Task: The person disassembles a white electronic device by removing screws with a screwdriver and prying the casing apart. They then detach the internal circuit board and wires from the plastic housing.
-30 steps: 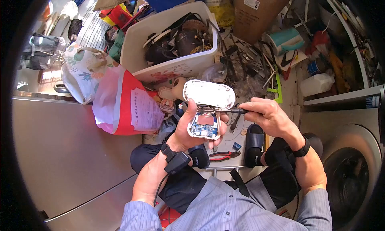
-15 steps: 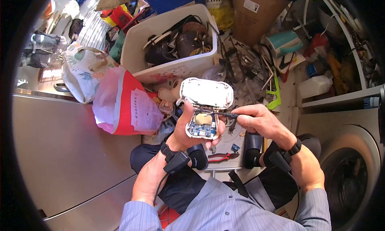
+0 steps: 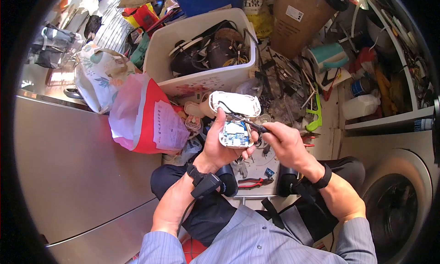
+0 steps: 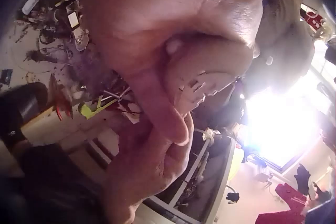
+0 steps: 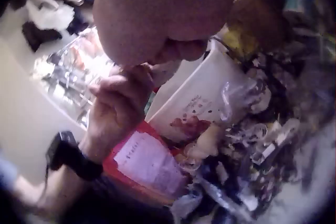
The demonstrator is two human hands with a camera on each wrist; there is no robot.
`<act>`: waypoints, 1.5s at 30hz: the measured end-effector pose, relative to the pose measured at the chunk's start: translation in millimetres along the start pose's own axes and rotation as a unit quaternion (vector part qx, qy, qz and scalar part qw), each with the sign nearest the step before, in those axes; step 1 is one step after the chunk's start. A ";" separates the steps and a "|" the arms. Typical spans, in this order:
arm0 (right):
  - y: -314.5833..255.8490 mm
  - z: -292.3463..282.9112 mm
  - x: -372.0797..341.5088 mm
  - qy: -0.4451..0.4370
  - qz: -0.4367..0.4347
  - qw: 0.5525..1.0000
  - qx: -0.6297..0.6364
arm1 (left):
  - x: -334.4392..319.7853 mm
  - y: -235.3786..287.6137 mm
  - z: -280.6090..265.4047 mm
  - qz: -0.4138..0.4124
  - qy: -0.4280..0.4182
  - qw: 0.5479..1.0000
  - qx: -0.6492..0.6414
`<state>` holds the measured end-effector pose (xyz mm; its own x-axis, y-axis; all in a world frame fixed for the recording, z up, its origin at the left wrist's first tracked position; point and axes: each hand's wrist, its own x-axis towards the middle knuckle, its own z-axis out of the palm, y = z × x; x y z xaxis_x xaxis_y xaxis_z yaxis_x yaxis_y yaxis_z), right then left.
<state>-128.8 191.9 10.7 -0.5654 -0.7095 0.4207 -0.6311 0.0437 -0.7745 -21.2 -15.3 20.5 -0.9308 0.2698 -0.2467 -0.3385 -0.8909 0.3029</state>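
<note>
My left hand [image 3: 215,147] grips the lower half of an opened white plastic housing [image 3: 234,103], thumb along its left side and fingers around the right. A blue circuit board [image 3: 237,136] with a pale patch sits in that lower half, while the other shell half is folded upward, still joined by wires. In my right hand [image 3: 286,142] a slim black-handled tool [image 3: 259,127] is pinched, pointing left at the seam between the halves. The left wrist view shows the slotted outside of the housing [image 4: 202,85]. Fingers hide the tool in the right wrist view.
Red-handled pliers [image 3: 252,183] lie on the floor between the feet. A white bin [image 3: 201,80] of cables and parts stands ahead, with a red-and-white bag [image 3: 149,119] to the left. Loose scrap [image 3: 284,92] covers the floor ahead right; a washing machine [image 3: 398,195] stands at right.
The tool now slants up-left across the seam, where it lay nearly level before. The right hand has shifted left and slightly down. The housing has tilted, and the board's patch looks paler.
</note>
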 end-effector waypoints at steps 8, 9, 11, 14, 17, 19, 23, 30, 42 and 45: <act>-38.7 -3.7 3.8 -0.078 0.067 0.990 -0.097 | -2.3 -5.0 -0.1 0.035 0.085 0.989 0.115; -40.4 -3.6 3.3 -0.078 0.069 0.990 -0.098 | -1.6 -5.9 -0.3 0.043 0.109 0.979 0.165; -43.7 -3.7 2.2 -0.126 0.089 0.971 -0.180 | -2.5 -7.5 0.6 0.030 0.117 0.981 0.149; -36.6 -3.6 1.4 -0.120 0.069 0.971 -0.197 | -1.5 -3.5 9.7 0.005 0.137 0.971 0.193; -34.3 -10.1 3.4 -0.162 0.122 0.972 -0.118 | -0.5 -8.1 0.5 0.008 0.145 0.962 0.230; -37.4 -19.9 11.1 -0.192 0.172 0.965 -0.037 | -0.1 -9.3 3.9 0.012 0.141 0.962 0.233; -63.6 -63.3 49.0 -0.271 0.343 0.889 0.135 | 1.2 -20.7 -17.3 -0.026 0.142 0.891 0.431; -47.4 -55.8 25.3 -0.241 0.305 0.915 0.107 | -2.4 -17.4 -14.5 -0.038 0.027 0.987 0.152; -49.4 -55.2 19.2 -0.184 0.288 0.939 0.046 | 1.1 -30.9 1.6 -0.021 0.031 0.998 0.056; -40.1 -66.9 25.6 -0.215 0.264 0.936 0.085 | 3.7 -25.7 -1.4 -0.011 0.040 0.996 0.077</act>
<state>-153.5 219.1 84.1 -0.4862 -0.8395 -0.2425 -0.2089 0.3811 -0.9006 -15.7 8.1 10.5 -0.9112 0.2535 -0.3246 -0.3816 -0.8164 0.4335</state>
